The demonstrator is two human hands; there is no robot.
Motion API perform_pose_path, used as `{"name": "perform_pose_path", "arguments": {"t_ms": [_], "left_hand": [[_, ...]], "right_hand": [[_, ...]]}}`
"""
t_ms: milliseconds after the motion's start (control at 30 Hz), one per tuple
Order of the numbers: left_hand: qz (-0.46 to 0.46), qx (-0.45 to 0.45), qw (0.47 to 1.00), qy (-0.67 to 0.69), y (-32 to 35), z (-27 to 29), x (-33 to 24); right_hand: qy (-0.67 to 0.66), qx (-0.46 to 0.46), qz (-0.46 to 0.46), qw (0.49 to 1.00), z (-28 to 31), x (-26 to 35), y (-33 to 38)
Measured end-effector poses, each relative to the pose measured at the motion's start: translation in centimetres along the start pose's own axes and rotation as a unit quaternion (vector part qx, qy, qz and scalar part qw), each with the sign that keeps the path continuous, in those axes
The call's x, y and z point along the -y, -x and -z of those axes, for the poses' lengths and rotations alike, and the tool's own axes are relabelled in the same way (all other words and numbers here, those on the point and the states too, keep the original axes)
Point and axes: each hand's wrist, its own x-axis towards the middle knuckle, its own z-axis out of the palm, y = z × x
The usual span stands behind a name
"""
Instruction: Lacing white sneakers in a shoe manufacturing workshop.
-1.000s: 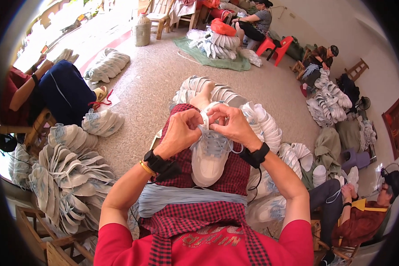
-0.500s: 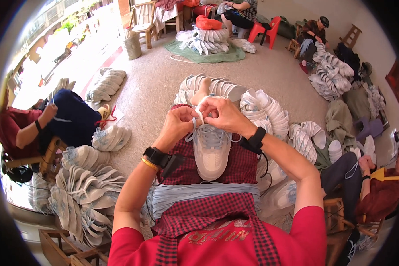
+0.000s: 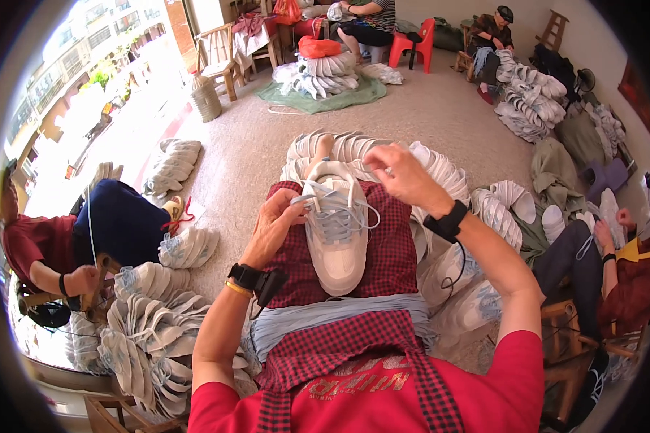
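A pale sneaker (image 3: 336, 263) with light blue panels rests on the red-and-black checked cloth (image 3: 391, 252) over my lap, its toe toward me. My left hand (image 3: 273, 220) is at the shoe's left side, thumb and forefinger pinched on a pale blue shoelace (image 3: 316, 199). More lace crosses the tongue, with a loose loop out to the right. My right hand (image 3: 406, 175) is raised beyond the shoe's right side, fingers loosely bent and apart, with nothing visible in them. A thick bundle of light blue laces (image 3: 339, 319) lies across my lap nearer my body.
Rows of nested pale shoes (image 3: 440, 177) lie just beyond and right of my knees. More shoe uppers (image 3: 155, 317) are heaped at left. Co-workers sit at both sides and at the back, near a red plastic chair (image 3: 413, 47) and a shoe pile on a green sheet (image 3: 321, 102).
My right hand has left the laces at the shoe's opening and moved right. My left hand has drawn slightly left and down, still pinching lace. The co-worker at left has lowered a hand.
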Motion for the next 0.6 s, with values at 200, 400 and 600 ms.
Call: {"name": "perform_pose_path", "arguments": {"t_ms": [200,400,600], "left_hand": [[-0.019,-0.028,0.998,0.060,1.1,-1.0,1.3],[-0.003,-0.077,0.991,0.106,2.1,0.2,4.7],[0.010,-0.065,0.997,0.036,1.8,0.7,4.5]], "right_hand": [[0.037,-0.003,0.121,0.992,-6.6,1.1,-1.4],[-0.302,0.020,-0.134,0.944,-6.1,-3.4,-1.2],[-0.611,-0.105,-0.226,0.751,1.0,-9.8,1.1]]}}
